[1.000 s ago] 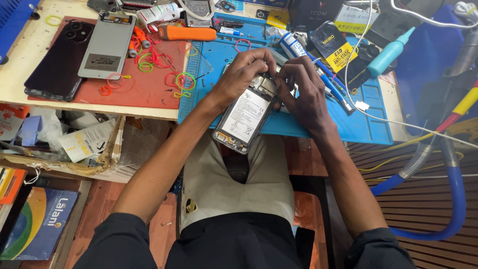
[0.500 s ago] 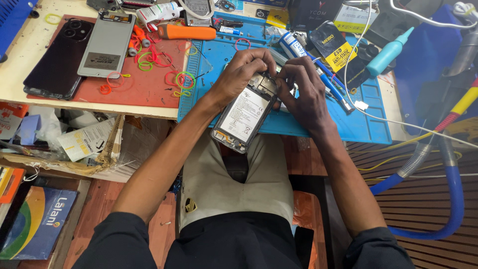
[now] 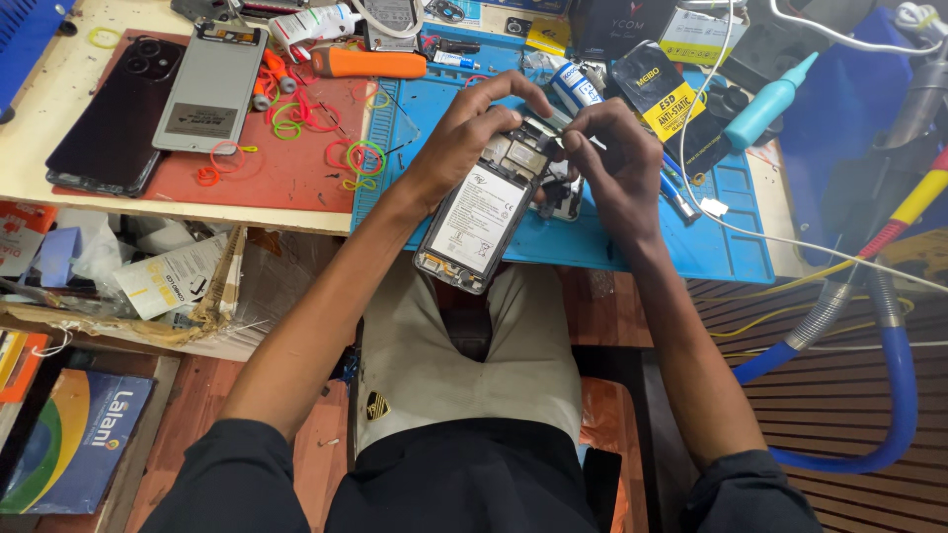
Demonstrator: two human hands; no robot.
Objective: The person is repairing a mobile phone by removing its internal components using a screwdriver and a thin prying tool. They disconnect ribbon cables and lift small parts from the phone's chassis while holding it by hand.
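An opened phone with its back cover off, showing a white-labelled battery and circuit boards, is held tilted over the front edge of a blue work mat. My left hand grips the phone's upper end from the left side. My right hand pinches at the phone's top right corner, fingertips on the exposed board. Whether a small tool or part sits between those fingertips cannot be told.
A red mat at the left carries a dark phone, a grey back panel and coloured rubber bands. An orange-handled tool, a teal bottle, tubes and packets lie at the back. A blue hose curves at the right.
Both hands shifted slightly at the phone's top end; the phone stays tilted in nearly the same place.
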